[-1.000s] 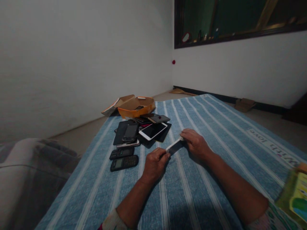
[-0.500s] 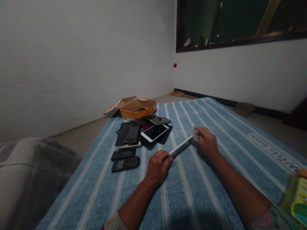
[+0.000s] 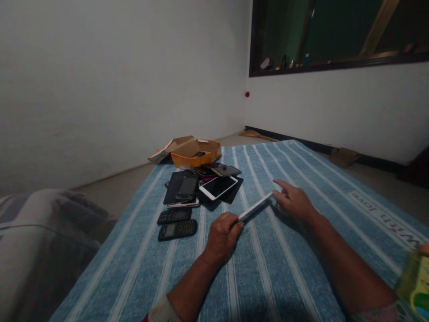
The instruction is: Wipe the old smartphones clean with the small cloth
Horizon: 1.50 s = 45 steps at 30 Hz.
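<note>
My left hand (image 3: 224, 237) is closed on the near end of a slim white smartphone (image 3: 256, 206), seen nearly edge-on above the cloth. At its far end is my right hand (image 3: 295, 201), thumb side against the phone and index finger stretched out above it. The other fingers of that hand are partly hidden. Left of the phone lies a pile with a white-framed smartphone (image 3: 218, 188), a dark slider-like phone (image 3: 187, 187) and several dark devices. Two black keypad phones, one behind (image 3: 174, 215) and one in front (image 3: 177, 230), lie side by side nearer me.
An open orange cardboard box (image 3: 197, 157) with its lid tilted beside it stands behind the pile. The blue striped cloth (image 3: 140, 268) covers the surface. A yellow-green package (image 3: 418, 286) sits at the right edge, and draped grey fabric (image 3: 43, 250) at the left.
The pale crumpled thing in my right hand no longer shows. That hand has shifted slightly right and lower, its index finger now extended. My left hand keeps its hold on the white smartphone.
</note>
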Each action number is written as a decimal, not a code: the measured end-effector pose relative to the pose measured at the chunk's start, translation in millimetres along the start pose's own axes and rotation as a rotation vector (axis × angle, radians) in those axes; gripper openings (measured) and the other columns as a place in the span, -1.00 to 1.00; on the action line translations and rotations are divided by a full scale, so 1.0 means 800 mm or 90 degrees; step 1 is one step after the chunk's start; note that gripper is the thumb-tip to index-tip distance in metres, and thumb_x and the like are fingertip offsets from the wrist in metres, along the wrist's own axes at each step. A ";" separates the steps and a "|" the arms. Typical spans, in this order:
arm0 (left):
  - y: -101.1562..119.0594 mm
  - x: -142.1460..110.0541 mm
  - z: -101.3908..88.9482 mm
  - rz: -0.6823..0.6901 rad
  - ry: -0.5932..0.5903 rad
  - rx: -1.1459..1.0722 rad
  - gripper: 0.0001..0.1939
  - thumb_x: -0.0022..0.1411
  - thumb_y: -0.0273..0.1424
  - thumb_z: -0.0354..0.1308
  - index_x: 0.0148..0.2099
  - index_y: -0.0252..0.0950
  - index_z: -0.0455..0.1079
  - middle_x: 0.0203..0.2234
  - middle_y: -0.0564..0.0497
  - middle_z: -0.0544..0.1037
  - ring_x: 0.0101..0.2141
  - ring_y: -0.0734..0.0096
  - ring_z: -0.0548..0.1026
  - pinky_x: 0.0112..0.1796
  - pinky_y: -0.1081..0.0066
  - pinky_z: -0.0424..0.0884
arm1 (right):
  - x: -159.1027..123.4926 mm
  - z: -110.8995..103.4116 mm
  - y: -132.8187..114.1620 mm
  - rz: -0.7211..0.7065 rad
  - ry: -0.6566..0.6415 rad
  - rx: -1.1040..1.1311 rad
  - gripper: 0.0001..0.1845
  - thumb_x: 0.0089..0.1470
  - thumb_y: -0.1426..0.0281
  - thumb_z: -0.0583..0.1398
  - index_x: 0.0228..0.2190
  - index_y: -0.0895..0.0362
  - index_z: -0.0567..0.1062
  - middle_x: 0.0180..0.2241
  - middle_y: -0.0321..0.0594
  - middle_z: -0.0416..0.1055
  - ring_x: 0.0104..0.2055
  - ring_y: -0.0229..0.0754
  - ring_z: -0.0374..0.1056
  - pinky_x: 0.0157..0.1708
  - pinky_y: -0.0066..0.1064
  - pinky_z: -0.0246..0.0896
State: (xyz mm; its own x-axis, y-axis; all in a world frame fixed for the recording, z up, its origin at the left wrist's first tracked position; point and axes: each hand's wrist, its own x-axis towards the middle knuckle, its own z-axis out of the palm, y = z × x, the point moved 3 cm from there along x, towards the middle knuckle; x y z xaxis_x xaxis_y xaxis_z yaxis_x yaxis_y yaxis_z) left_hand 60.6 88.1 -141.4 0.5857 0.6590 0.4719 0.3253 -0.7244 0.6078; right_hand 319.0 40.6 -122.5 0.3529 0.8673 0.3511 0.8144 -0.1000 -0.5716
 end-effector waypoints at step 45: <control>-0.001 0.232 0.176 -0.654 0.376 -0.753 -0.94 0.22 -0.61 0.19 -0.27 -0.40 0.38 -0.51 0.09 0.47 -0.47 0.53 0.52 -0.40 0.49 0.54 | -0.008 0.047 0.013 0.298 0.028 0.633 -0.61 -0.24 0.13 0.33 -0.46 0.21 0.61 -0.59 -0.26 0.47 -0.56 -0.19 0.34 -0.55 -0.42 0.19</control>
State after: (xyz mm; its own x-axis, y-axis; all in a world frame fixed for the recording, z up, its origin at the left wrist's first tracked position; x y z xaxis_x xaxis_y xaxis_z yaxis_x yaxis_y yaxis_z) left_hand 273.2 182.7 -144.2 0.0691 0.9103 -0.4081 -0.4919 0.3870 0.7799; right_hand 308.0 51.9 -158.5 0.5625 0.8258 -0.0407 -0.1314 0.0407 -0.9905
